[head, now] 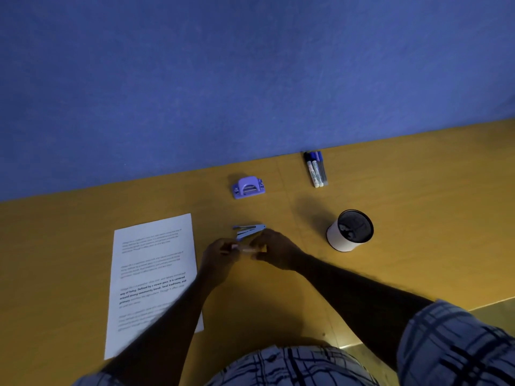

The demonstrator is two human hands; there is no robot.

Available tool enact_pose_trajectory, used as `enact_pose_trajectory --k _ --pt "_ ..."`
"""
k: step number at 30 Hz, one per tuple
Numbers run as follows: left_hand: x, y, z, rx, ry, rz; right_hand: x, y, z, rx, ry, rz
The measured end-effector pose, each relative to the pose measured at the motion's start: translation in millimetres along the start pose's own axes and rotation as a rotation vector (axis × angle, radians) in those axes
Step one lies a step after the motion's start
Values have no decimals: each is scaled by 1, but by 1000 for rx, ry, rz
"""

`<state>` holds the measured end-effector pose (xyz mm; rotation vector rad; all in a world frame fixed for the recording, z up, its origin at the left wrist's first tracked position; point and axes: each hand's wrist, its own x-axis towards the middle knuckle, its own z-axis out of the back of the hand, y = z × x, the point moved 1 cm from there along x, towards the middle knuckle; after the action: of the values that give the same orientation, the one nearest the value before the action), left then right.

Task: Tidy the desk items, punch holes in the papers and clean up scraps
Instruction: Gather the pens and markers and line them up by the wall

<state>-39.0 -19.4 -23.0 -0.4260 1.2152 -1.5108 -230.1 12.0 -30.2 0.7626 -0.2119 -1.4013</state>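
Fingers (252, 250): both hands pinch a small, blurred object.
Stapler (249, 230): just beyond; rigid, light; grip mid-body.
Papers (152, 277): left; thin, floppy.

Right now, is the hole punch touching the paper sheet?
Apart. The head view shows bare desk between the hole punch and the paper sheet.

Just beyond the right hand (274, 247) lies a pale blue, seemingly open stapler (249, 231); bare yellow-brown tabletop (404, 246) spreads rightward around the white mesh-lined cup (349, 231).
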Motion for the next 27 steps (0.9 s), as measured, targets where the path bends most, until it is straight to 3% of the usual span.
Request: enact_pose_trajectory --k 8,18,27 --pt "6 9 29 -8 -167 44 19 3 23 -158 -193 -62" --pt "11 12 36 -2 -239 97 51 13 23 -399 -49 -36" --pt "16 8 31 -108 -260 84 50 -1 21 -362 -60 -122"
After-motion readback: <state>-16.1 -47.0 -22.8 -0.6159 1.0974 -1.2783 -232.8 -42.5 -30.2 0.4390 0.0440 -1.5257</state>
